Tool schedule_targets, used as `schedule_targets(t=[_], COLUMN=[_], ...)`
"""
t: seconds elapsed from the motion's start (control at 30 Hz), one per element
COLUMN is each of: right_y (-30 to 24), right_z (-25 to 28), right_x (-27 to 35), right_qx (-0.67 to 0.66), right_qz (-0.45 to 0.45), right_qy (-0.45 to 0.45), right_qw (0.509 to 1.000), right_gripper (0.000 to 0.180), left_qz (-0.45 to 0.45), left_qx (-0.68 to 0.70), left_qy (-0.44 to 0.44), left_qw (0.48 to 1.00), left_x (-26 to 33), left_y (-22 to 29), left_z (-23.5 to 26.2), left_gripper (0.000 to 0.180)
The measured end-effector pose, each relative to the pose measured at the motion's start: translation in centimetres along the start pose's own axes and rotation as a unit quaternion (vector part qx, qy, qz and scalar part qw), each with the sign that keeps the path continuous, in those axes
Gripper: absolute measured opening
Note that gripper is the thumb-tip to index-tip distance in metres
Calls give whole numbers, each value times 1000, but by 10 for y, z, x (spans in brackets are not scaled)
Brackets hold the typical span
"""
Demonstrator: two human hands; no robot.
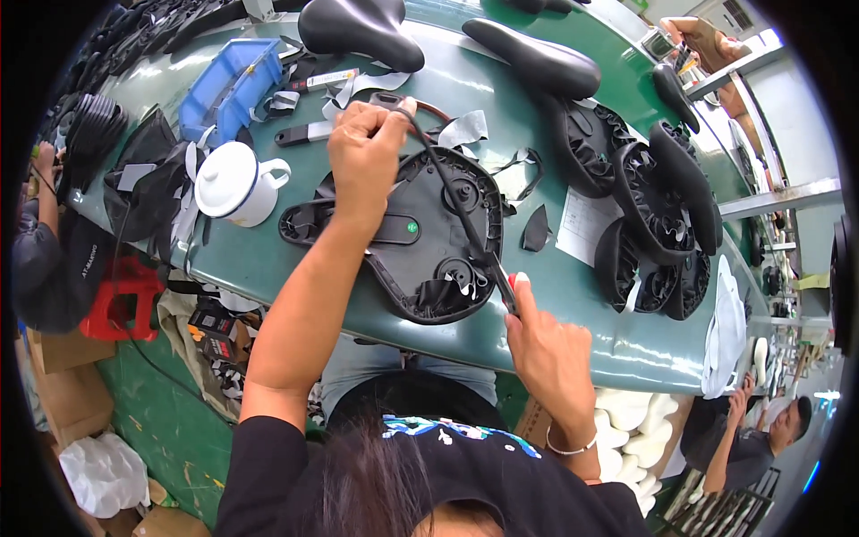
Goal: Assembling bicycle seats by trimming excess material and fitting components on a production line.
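Note:
An upside-down black bicycle saddle lies on the table in front of me, its ribbed plastic underside facing up. My left hand is closed in a pinch near its far edge, holding one end of a black strip. That strip runs taut across the saddle toward the near right edge. There my right hand grips a slim black-handled tool with a thin metal part, its tip against the saddle's rim by the strip. What kind of tool it is cannot be made out.
A white enamel mug and a blue bin stand at the left. Finished saddles lie at the back, upturned covered ones at the right. Fabric scraps and a flat-bladed tool lie beyond the saddle. Other people work on both sides.

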State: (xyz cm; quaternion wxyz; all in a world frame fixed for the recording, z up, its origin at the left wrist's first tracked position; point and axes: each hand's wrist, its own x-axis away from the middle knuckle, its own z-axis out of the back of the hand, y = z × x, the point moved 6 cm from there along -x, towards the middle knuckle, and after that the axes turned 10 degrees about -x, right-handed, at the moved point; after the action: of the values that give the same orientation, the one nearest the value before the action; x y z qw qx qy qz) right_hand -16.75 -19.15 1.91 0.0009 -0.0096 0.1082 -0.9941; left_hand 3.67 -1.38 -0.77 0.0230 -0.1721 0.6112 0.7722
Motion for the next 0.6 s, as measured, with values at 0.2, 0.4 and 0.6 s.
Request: schedule_targets(t=[0.2,0.4,0.6], right_y=[55,22,14], right_z=[35,32,27], right_x=[-63,-71,9], right_qx=[25,55,48], right_qz=[123,237,99], right_qy=[-40,-99,-72], right_qw=[991,965,991], right_gripper=[43,46,51], left_qz=[250,-119,19], left_qx=[309,213,669], left_qy=[-218,-315,-253], left_qw=[892,917,698], left_x=[58,62,-14], left_y=[-3,66,60], left_z=[5,70,115], left_gripper=[53,58,42])
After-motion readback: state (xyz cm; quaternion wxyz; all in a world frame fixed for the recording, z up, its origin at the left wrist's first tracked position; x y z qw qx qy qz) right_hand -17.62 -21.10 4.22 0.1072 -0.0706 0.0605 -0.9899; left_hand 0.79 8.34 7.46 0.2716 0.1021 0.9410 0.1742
